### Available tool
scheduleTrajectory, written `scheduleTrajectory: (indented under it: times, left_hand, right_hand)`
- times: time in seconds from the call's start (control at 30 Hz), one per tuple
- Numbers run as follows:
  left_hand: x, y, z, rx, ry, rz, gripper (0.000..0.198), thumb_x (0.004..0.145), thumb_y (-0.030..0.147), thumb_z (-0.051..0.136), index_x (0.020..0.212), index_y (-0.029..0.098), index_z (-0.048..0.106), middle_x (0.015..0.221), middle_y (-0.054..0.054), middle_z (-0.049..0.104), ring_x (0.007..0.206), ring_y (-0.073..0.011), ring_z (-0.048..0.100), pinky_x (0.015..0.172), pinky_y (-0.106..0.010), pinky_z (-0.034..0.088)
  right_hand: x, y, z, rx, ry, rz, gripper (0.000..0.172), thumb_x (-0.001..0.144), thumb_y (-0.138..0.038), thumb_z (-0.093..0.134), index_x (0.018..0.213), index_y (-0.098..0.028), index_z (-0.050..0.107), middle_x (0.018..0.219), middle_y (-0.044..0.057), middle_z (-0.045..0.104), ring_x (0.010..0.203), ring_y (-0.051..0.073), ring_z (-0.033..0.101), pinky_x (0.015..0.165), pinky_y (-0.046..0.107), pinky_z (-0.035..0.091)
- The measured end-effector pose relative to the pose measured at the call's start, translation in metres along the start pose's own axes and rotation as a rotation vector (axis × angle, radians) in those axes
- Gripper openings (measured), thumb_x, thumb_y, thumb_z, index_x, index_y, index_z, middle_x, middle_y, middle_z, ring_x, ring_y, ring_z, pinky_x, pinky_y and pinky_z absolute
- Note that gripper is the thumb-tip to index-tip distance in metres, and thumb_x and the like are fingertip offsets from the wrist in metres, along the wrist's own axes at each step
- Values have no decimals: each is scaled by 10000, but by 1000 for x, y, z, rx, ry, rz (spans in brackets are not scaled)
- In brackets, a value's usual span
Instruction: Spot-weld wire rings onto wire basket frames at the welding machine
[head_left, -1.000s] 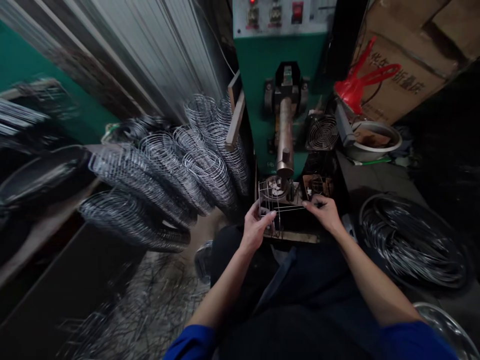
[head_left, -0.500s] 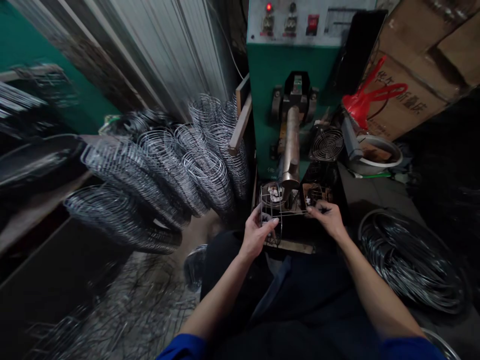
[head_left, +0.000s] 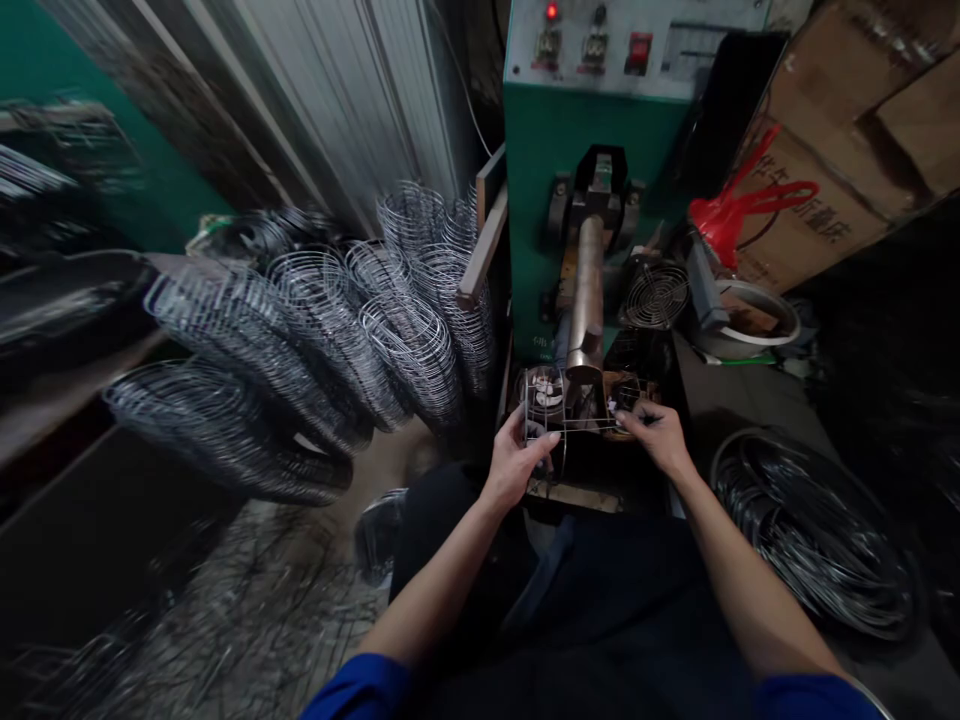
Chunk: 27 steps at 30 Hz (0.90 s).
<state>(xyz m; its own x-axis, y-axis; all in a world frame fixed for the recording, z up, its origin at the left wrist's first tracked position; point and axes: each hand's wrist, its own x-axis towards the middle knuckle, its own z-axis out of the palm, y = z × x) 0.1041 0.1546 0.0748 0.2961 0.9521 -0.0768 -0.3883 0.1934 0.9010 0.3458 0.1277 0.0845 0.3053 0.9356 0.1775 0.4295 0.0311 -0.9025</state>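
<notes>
Between my two hands is a small wire frame (head_left: pixel 564 408) of thin metal rods with rounded loops at its ends. My left hand (head_left: pixel 516 458) grips its left end, thumb over the wire and fingers behind. At the right end, my right hand (head_left: pixel 657 434) pinches the frame between thumb and fingers. The frame hangs just below the blunt tip of a metal machine arm (head_left: pixel 586 300), which juts from a green machine (head_left: pixel 534 200). I cannot tell whether wire and arm touch. Parts of the frame blend into the dark clutter behind it.
Tall stacks of wire loops (head_left: pixel 409 335) stand on the left, beside a wooden bar (head_left: pixel 482 250). On the right are a coil of wire hoops (head_left: pixel 817 540), a round bowl (head_left: pixel 776 335), a red plastic piece (head_left: pixel 724 225) and cardboard boxes (head_left: pixel 847 130). Loose wire scraps (head_left: pixel 262 600) litter the floor.
The view has shifted slightly, so the machine sits a little lower and further right. Both hands keep hold of the wire frame in nearly the same place.
</notes>
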Motion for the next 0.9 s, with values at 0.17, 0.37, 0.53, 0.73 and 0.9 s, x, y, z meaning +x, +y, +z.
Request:
scheduleTrajectory:
  times: [0.17, 0.37, 0.53, 0.73, 0.9]
  left_hand:
    - [2, 4, 5, -2, 21, 2, 624, 682, 351, 869, 1204, 132, 606, 683, 80, 505, 430, -52, 479, 391, -205, 435]
    - [7, 3, 7, -13, 36, -4, 650, 677, 356, 871, 1228, 133, 609, 697, 70, 526, 441, -49, 474, 393, -201, 434]
    - [13, -2, 4, -28, 37, -3, 669, 659, 368, 881, 1234, 152, 616, 715, 63, 538, 454, -53, 481, 404, -210, 451]
    - [19, 0, 5, -13, 16, 15, 638, 680, 360, 870, 1228, 141, 628, 722, 54, 542, 467, -48, 477, 414, -202, 445]
    - [21, 1, 7, -14, 24, 27, 660, 681, 358, 868, 1252, 141, 617, 761, 36, 589, 491, -53, 482, 425, -206, 469]
  right_hand:
    - [3, -2, -1, -14, 8, 13, 580, 688, -655, 717, 484, -206, 411, 518, -43, 355, 537, 104, 325, 535, 266, 261]
    - [8, 2, -1, -21, 14, 17, 588, 681, -672, 709, 489, -207, 406, 523, -40, 354, 541, 106, 324, 539, 268, 266]
    - [13, 3, -2, -27, 13, 11, 590, 686, -668, 711, 490, -205, 403, 530, -40, 355, 547, 106, 324, 544, 268, 265]
    - [17, 3, -3, -28, 16, 2, 604, 688, -670, 707, 495, -213, 363, 538, -46, 319, 546, 102, 300, 537, 266, 251]
    - [18, 3, -4, -30, 18, 5, 571, 706, -627, 715, 504, -210, 381, 544, -45, 332, 550, 103, 310, 545, 269, 260]
